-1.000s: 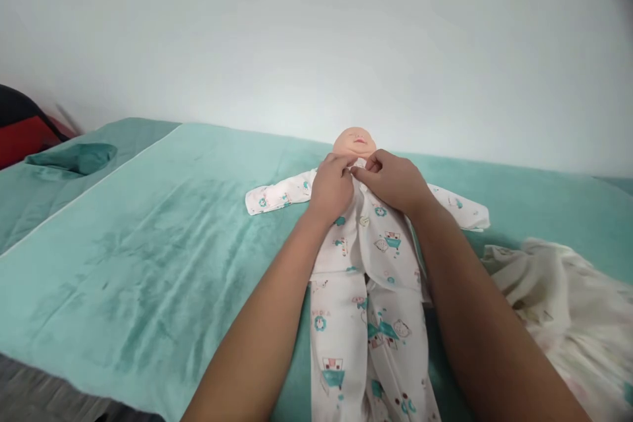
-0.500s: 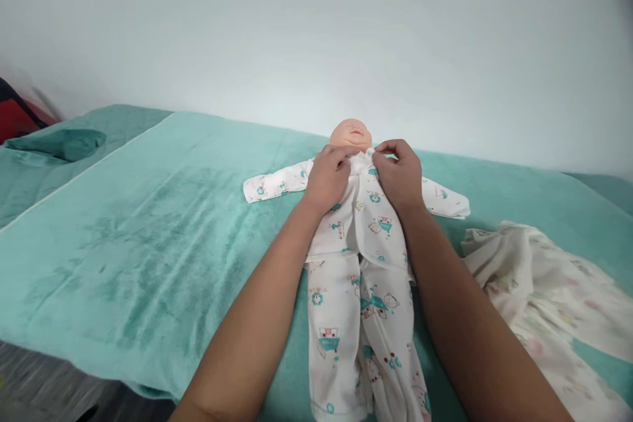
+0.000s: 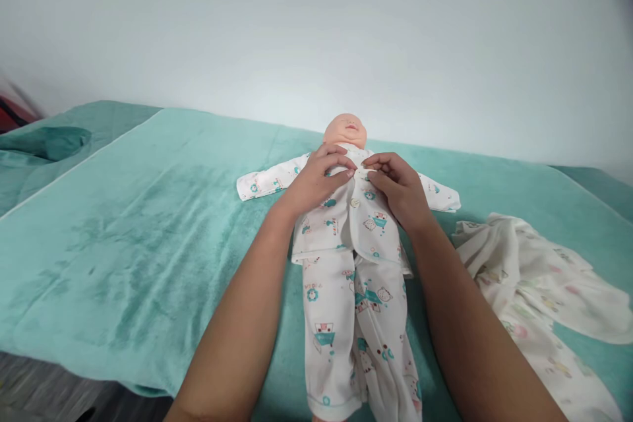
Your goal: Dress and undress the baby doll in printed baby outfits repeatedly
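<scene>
A baby doll [image 3: 346, 130] lies on its back on a teal towel [image 3: 163, 224], head toward the wall. It wears a white printed shirt [image 3: 346, 224] and matching trousers [image 3: 346, 336]. My left hand [image 3: 319, 178] and my right hand [image 3: 398, 188] rest on the doll's chest just under its chin. The fingertips of both hands pinch the two front edges of the shirt where they meet at the middle. Both sleeves lie spread out to the sides.
A crumpled white printed cloth [image 3: 539, 283] lies on the towel at the right. A folded teal cloth [image 3: 47, 142] sits at the far left, and a white wall stands behind. The towel's front edge runs along the lower left.
My hands have slid a little down from the collar to the upper chest and drawn closer together at the shirt's middle. The view has shifted slightly.
</scene>
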A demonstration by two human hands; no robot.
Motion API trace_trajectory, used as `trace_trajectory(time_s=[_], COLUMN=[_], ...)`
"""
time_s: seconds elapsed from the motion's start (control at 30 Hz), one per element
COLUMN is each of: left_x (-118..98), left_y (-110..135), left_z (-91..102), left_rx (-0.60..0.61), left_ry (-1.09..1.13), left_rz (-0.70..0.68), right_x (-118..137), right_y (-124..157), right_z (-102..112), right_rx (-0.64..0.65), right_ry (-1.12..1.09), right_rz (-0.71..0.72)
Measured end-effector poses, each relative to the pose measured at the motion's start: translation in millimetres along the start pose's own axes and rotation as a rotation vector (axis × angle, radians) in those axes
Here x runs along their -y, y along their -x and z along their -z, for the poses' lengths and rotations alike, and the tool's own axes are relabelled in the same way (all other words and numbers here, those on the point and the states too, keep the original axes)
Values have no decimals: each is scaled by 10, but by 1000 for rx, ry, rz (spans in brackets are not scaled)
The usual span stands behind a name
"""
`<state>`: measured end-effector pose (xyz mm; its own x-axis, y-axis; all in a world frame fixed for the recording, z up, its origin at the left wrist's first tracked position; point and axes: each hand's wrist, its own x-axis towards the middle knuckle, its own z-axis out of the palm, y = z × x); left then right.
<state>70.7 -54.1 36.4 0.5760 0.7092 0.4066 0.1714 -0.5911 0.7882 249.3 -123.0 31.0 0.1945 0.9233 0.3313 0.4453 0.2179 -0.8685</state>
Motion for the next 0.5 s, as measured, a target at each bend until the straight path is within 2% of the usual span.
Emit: trace_trajectory(time_s=[0.13,0.37,0.5], left_x=[36,8,-15], left_y=[9,20,47], left_z=[-13,-42,-56], left_rx=[-11,-37,-44], left_ry=[1,-17,-7], left_rz=[-14,-3,-24], right_x=[35,39,110], right_y=[13,28,62], right_z=[17,38,49], right_rx=[101,162,171], right_ry=[-75,-299,-277], right_rz=[7,85,73])
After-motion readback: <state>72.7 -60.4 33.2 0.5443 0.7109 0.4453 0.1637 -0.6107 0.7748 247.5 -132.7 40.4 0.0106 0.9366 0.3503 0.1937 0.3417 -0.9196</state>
